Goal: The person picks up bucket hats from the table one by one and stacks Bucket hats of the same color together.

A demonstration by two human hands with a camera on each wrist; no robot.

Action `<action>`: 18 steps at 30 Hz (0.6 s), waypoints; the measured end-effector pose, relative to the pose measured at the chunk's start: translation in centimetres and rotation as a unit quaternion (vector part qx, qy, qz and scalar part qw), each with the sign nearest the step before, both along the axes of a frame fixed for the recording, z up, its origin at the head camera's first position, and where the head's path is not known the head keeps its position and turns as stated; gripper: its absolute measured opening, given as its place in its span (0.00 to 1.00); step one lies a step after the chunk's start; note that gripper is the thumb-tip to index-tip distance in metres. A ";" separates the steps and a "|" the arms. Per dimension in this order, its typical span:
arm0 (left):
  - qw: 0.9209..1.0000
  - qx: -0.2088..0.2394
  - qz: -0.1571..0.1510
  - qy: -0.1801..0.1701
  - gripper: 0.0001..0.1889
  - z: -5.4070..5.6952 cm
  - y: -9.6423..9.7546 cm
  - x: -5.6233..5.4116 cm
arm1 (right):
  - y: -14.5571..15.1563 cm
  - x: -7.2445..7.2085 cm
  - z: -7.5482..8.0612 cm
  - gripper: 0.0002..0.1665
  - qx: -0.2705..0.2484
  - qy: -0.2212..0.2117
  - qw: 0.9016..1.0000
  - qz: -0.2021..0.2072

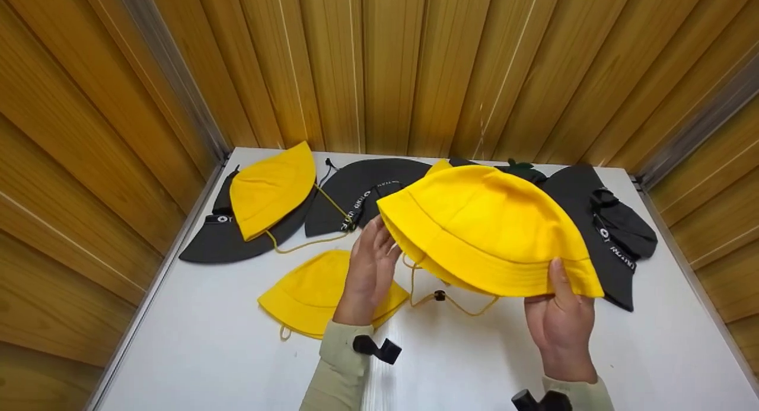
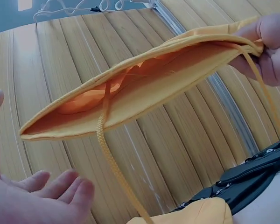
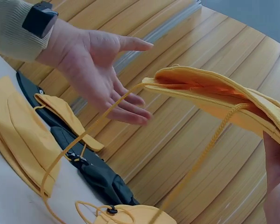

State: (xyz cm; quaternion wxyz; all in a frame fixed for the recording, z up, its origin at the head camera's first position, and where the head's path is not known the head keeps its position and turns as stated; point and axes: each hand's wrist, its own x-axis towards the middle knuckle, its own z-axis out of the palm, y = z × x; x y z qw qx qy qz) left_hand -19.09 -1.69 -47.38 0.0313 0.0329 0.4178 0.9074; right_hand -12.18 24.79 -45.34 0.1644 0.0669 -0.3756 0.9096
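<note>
A yellow bucket hat (image 1: 492, 221) is held up over the table, crown upward and tilted. My right hand (image 1: 560, 322) pinches its brim at the right end, thumb on the outside. The left hand (image 1: 370, 271) is by the brim's left end; in the right wrist view this left hand (image 3: 93, 70) has its fingers extended, apart from the hat. Seen from below in the left wrist view, the hat's opening (image 2: 144, 88) is narrow and flattened. A yellow chin cord (image 1: 468, 307) with a black toggle (image 1: 439, 295) hangs beneath it.
Another yellow hat (image 1: 308, 289) lies on the white table (image 1: 195, 334), partly behind the left forearm. One more yellow hat (image 1: 273, 191) rests on a black hat (image 1: 231, 245) at the back left. Several black hats line the back, including one at right (image 1: 622, 233). Wood-look panels (image 1: 391, 73) enclose the table.
</note>
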 end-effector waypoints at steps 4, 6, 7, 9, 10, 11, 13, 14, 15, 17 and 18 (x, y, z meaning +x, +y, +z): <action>0.997 0.043 -0.069 -0.008 0.40 0.1 0.0 -0.3 | -0.5 -0.1 -0.1 0.28 0.016 -0.014 1.000 0.009; 0.995 0.054 -0.077 -0.008 0.40 0.3 0.1 -0.4 | -0.7 -0.1 -0.2 0.28 0.025 -0.023 0.999 0.015; 0.995 0.058 -0.078 -0.011 0.39 0.4 0.1 -0.4 | -0.8 -0.1 -0.2 0.28 0.033 -0.028 0.999 0.017; 0.995 0.061 -0.075 -0.025 0.34 0.6 0.0 -0.4 | -0.9 -0.2 -0.3 0.28 0.047 -0.038 0.998 0.018; 0.995 0.060 -0.072 -0.032 0.33 0.7 0.0 -0.4 | -0.9 -0.3 -0.3 0.29 0.058 -0.041 0.997 0.018; 0.995 0.056 -0.068 -0.037 0.31 0.8 0.0 -0.4 | -0.9 -0.4 -0.3 0.29 0.065 -0.044 0.997 0.018; 0.997 0.041 -0.057 -0.042 0.29 0.9 -0.2 -0.4 | -1.0 -0.5 -0.3 0.29 0.084 -0.048 0.995 0.019; 0.997 0.031 -0.050 -0.042 0.27 1.0 -0.4 -0.3 | -1.0 -0.6 -0.3 0.29 0.092 -0.049 0.994 0.019; 0.998 0.020 -0.043 -0.040 0.27 1.1 -0.5 -0.3 | -1.1 -0.7 -0.2 0.29 0.101 -0.050 0.993 0.018; 0.999 -0.004 -0.030 -0.031 0.26 1.4 -0.9 -0.3 | -1.3 -1.0 0.1 0.28 0.112 -0.058 0.992 0.011; 0.999 -0.016 -0.024 -0.028 0.25 1.6 -1.1 -0.4 | -1.4 -1.1 0.3 0.28 0.119 -0.064 0.991 0.004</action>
